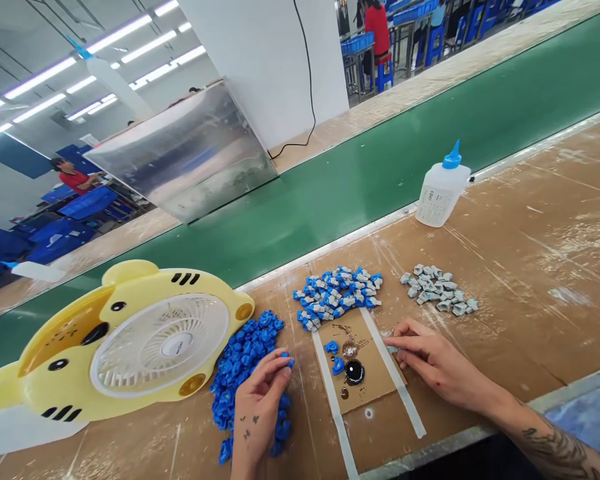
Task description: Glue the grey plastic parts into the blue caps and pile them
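My left hand (pixel 263 400) is closed in a pinch on a small blue plastic piece (pixel 289 361), over the right side of a pile of loose blue pieces (pixel 245 353). My right hand (pixel 435 360) pinches a small grey piece (pixel 392 349), mostly hidden by the fingertips, by the right edge of a cardboard square (pixel 375 387). Strips of whitish tape run along the square's two sides. Two blue pieces (pixel 337 365) lie on the cardboard beside a dark, glossy round blob (pixel 355 372) and a smaller clear puddle (pixel 350 349).
Behind the cardboard is a heap of joined blue-and-grey pieces (pixel 325 297); grey pieces (pixel 440 288) lie to its right. A blue-capped bottle (pixel 443 193) stands near the green belt (pixel 350 193). At left lies a yellow animal-faced fan (pixel 145 340). Other people sit far off.
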Tool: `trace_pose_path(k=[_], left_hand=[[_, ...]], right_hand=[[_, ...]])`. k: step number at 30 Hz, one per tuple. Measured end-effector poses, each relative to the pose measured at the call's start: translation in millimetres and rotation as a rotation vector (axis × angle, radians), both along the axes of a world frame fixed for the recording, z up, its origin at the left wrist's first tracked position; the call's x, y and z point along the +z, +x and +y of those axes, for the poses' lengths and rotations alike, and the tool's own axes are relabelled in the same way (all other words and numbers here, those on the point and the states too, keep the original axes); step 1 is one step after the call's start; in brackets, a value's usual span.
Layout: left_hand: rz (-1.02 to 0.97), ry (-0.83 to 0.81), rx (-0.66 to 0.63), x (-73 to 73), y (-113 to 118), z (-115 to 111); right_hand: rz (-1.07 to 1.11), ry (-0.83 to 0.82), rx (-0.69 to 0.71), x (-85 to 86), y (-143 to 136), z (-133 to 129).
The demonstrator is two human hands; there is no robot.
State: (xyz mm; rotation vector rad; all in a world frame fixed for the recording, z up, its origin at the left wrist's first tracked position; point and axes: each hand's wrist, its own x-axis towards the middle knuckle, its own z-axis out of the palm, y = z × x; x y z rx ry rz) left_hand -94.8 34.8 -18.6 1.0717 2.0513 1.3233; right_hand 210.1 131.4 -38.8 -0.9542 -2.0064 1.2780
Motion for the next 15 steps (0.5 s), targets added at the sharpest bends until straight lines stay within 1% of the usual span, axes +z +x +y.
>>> trace_pose_path(k=[2, 3, 5, 8, 12, 15], left_hand=[[-0.159, -0.039, 0.031, -0.8, 17.1, -6.9], [-0.203, -0.058, 0.02, -0.8, 26.6, -8.6], [-0.227, -0.079, -0.054, -0.7, 44.9, -9.3], [-0.161, -0.088, -0.175, -4.4, 64.8, -8.1], [-0.053, -0.111, -0.211, -15.6, 75.8, -9.1], [0.094, -0.09, -0.248, -17.6, 80.2, -8.3]], right_hand=[[-0.009, -0.011, -0.007, 0.4, -2.4, 0.1], [-0.01, -0.018, -0.018, 0.1, -3.2, 0.1], [0.002, -0.021, -0.051, -1.0, -4.3, -0.6], [0.028, 0.011, -0.079, -2.4, -5.0, -3.3], [0.074, 0.077, -0.068, -1.8, -5.4, -7.5], [0.13, 0.127, -0.055, -1.0, -6.6, -9.1]])
